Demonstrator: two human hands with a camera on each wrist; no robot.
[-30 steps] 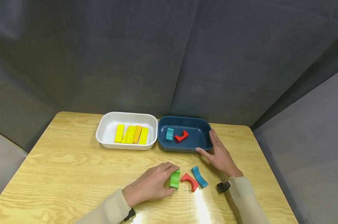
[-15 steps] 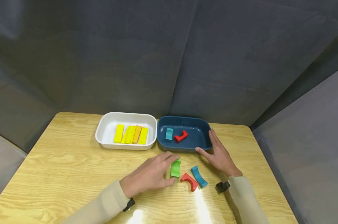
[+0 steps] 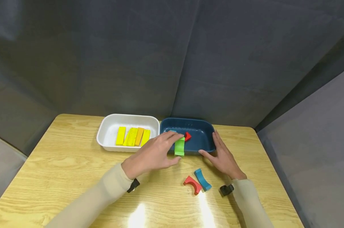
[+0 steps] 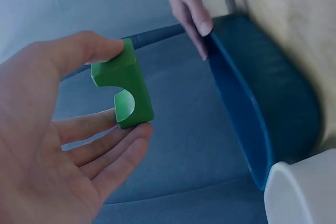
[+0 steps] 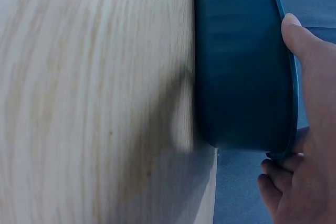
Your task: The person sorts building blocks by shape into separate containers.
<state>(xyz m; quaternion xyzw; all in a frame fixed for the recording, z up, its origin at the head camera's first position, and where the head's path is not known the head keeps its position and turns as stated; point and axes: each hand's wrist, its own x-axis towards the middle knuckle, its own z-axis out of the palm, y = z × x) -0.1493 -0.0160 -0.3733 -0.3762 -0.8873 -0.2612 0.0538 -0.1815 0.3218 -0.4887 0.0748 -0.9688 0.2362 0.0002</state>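
Note:
My left hand (image 3: 153, 154) pinches a green arch block (image 4: 134, 85) by its ends, thumb on one and fingers on the other. The hand is over the near rim of a dark blue bin (image 3: 201, 141). My right hand (image 3: 224, 161) holds that bin's near right corner, its thumb (image 5: 296, 32) at the near rim and its fingers along the right end. Inside the bin a red arch block (image 3: 188, 136) is partly covered by the green one, and a teal block (image 3: 173, 130) is mostly hidden behind my left hand.
On the table in front of the bin lie a red arch block (image 3: 193, 184) and a blue curved block (image 3: 202, 179). A white bin (image 3: 109, 139) with several yellow blocks and an orange block (image 3: 139, 136) stands left of the blue one. Dark cloth (image 3: 132, 63) hangs behind the table.
My left hand has lifted the green arch block from beside the red one on the table and carried it away from me to the blue bin. My right hand stays at the bin's corner.

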